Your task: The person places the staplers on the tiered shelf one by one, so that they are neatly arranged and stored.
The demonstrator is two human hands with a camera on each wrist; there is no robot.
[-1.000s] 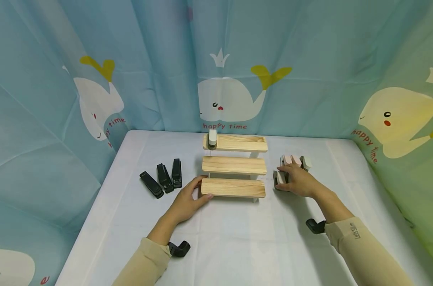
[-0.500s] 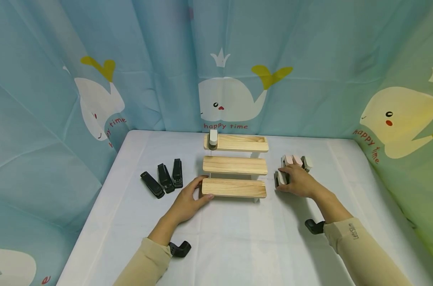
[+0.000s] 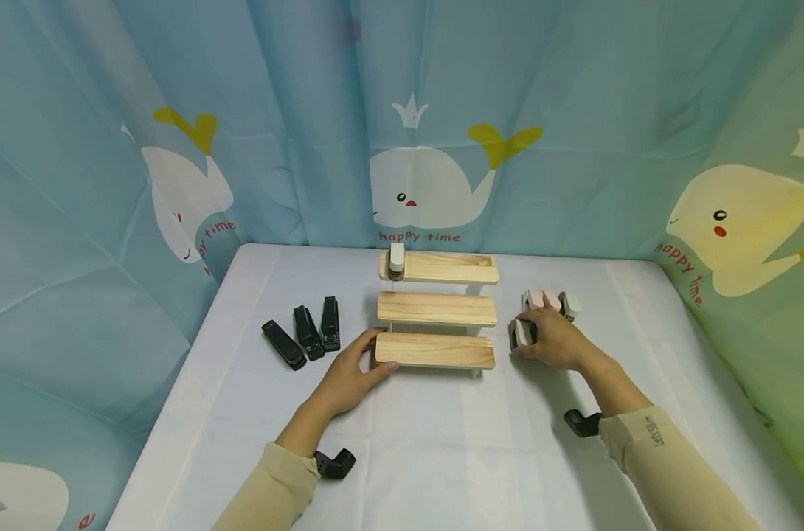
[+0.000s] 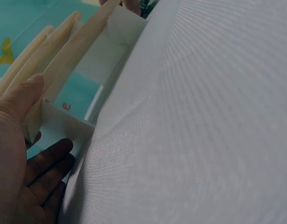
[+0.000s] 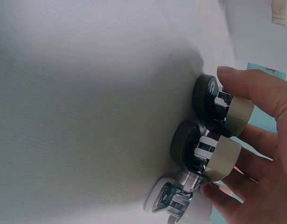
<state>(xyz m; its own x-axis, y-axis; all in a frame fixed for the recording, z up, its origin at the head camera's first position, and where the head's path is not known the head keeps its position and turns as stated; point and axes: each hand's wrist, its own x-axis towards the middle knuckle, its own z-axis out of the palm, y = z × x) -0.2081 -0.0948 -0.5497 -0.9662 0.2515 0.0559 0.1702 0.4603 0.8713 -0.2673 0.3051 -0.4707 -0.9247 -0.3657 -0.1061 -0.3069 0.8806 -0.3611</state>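
Note:
My left hand (image 3: 345, 380) grips the left end of the lowest board of a three-tier wooden stand (image 3: 435, 349). In the left wrist view the thumb (image 4: 33, 88) lies along the board, with the lower fingers beside the white side support (image 4: 64, 121). At the right, my right hand (image 3: 553, 338) holds two small staplers side by side. The right wrist view shows their dark bases and beige tops: one stapler (image 5: 239, 116) by the thumb, the other stapler (image 5: 225, 158) by a curled fingertip. A white stapler (image 5: 197, 210) stands just beyond that fingertip.
On the top tier's left end stands a light-topped stapler (image 3: 397, 259). Several black staplers, including one stapler (image 3: 284, 345), lie left of the stand. Behind my right hand are pink staplers (image 3: 543, 299) and a pale stapler (image 3: 570, 304). A whale-print curtain (image 3: 296, 147) borders the white-covered table (image 3: 442, 457).

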